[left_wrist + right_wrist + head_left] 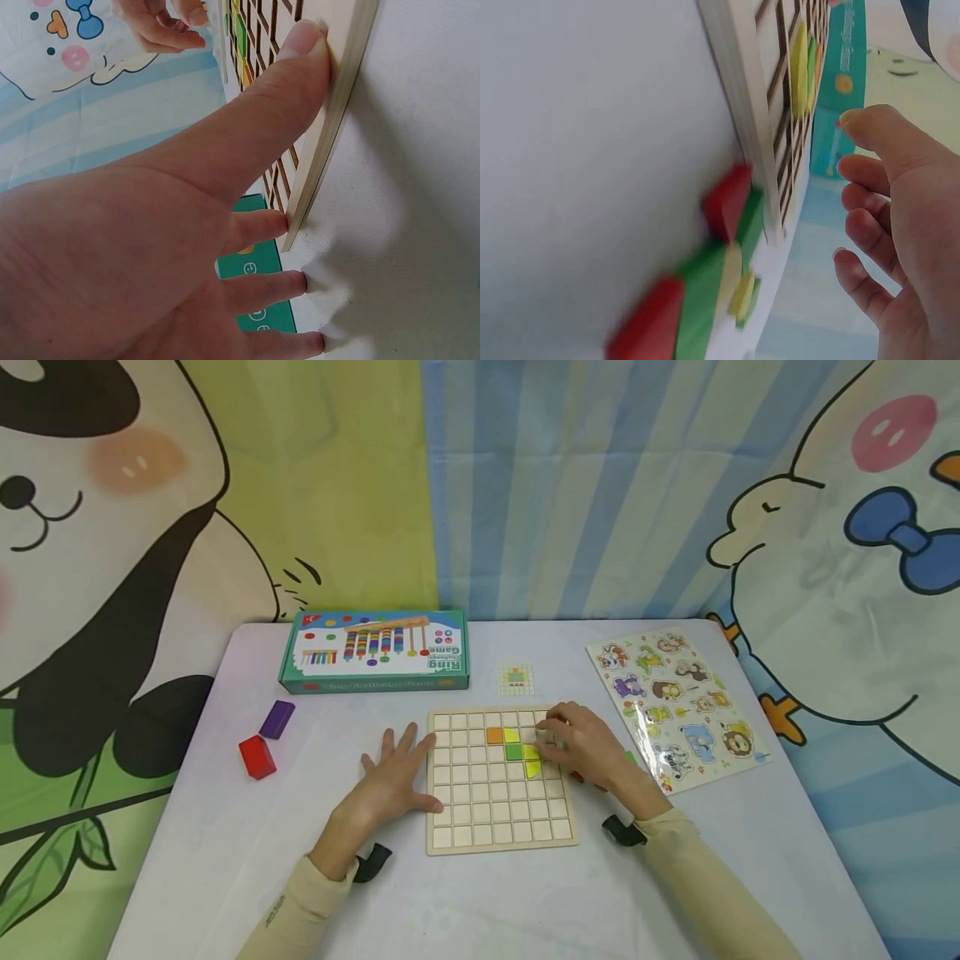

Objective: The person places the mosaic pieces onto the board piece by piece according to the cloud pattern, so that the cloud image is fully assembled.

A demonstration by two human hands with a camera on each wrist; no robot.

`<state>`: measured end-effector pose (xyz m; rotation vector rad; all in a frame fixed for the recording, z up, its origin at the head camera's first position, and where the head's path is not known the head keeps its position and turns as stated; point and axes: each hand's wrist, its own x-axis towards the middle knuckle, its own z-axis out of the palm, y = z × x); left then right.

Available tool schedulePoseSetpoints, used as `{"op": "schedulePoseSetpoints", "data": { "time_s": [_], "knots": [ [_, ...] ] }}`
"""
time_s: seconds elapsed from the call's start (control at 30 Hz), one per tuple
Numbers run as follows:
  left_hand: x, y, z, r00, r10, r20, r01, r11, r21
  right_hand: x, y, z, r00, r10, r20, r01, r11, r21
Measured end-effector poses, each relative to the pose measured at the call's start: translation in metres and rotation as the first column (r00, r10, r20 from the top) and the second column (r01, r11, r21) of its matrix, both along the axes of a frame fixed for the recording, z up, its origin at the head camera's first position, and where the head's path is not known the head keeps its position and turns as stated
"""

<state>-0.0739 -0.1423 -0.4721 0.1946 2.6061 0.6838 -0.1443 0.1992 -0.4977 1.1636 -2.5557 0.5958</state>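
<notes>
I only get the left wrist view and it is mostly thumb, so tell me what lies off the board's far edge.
Observer: Loose red, green and yellow pieces lie along the board's right edge, by the right hand.
Operator: Now report what sits left of the left hand.
Observer: A red block and a purple block, close together on the table.
Operator: Name anything further right.
Observer: An animal puzzle sheet lies flat there.

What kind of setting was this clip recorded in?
Probably a children's play or learning corner: cartoon panda and bird backdrops, a boxed ring game, an animal peg puzzle, and a wooden grid board with coloured tiles on a table.
</notes>
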Motion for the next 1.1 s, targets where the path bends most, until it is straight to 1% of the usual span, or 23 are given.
{"op": "schedulePoseSetpoints", "data": {
  "time_s": [0.13, 0.2, 0.33, 0.57, 0.7, 0.83, 1.1],
  "knots": [
    [0.0, -0.001, 0.0, 1.0, 0.0, -0.003, 0.0, 1.0, -0.002, -0.009, 0.016, 0.002, 0.998, -0.021, -0.051, 0.02, 1.0, -0.021],
    [0.0, -0.001, 0.0, 1.0, 0.001, -0.001, -0.001, 1.0, -0.003, -0.013, 0.024, 0.002, 0.997, -0.045, -0.066, 0.044, 0.999, -0.017],
    [0.0, -0.002, 0.0, 1.0, 0.001, -0.001, -0.001, 1.0, -0.004, -0.021, 0.04, 0.0, 0.995, -0.087, -0.049, 0.086, 0.996, -0.016],
    [0.002, -0.002, -0.002, 1.0, 0.003, -0.002, -0.003, 1.0, 0.007, -0.028, 0.061, -0.015, 0.988, -0.153, -0.022, 0.152, 0.988, -0.039],
    [0.003, -0.001, -0.003, 1.0, -0.002, -0.009, 0.002, 1.0, 0.008, -0.03, 0.064, -0.02, 0.982, -0.187, -0.007, 0.187, 0.982, -0.04],
    [0.004, -0.001, -0.004, 1.0, 0.0, -0.014, 0.0, 1.0, 0.015, -0.031, 0.063, -0.02, 0.976, -0.216, 0.011, 0.216, 0.976, -0.032],
    [0.004, -0.001, -0.003, 1.0, -0.002, -0.027, 0.003, 1.0, 0.029, -0.03, 0.056, -0.018, 0.951, -0.296, 0.09, 0.294, 0.955, 0.031]
  ]
}}
